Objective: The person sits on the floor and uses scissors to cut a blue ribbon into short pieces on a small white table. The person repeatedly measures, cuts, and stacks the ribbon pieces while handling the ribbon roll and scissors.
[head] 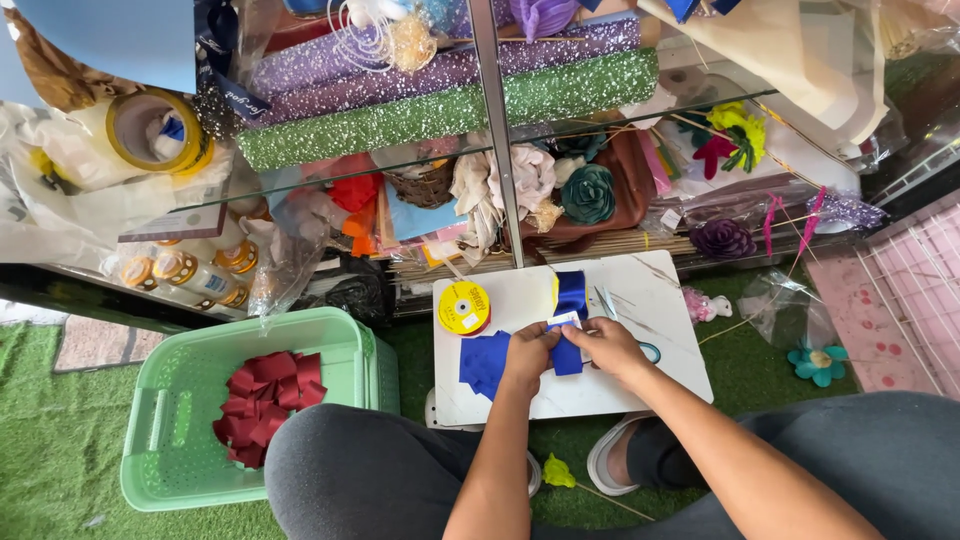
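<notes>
My left hand (527, 352) and my right hand (608, 345) meet over a small white board (660, 300) on the floor. Both pinch a strip of dark blue ribbon (570, 298) that runs up the board between them. Several blue ribbon pieces (484, 362) lie just left of my left hand. A yellow tape roll (464, 307) lies on the board's upper left corner. Scissors (606, 301) rest right of the ribbon, their handle (650, 352) showing beside my right hand.
A green plastic basket (180, 400) at left holds dark red ribbon bows (264, 402). A glass shelf unit (495, 130) behind the board carries glitter foam rolls, paper flowers and tape. Green artificial grass (60, 450) covers the floor. A pink grid panel (920, 280) stands right.
</notes>
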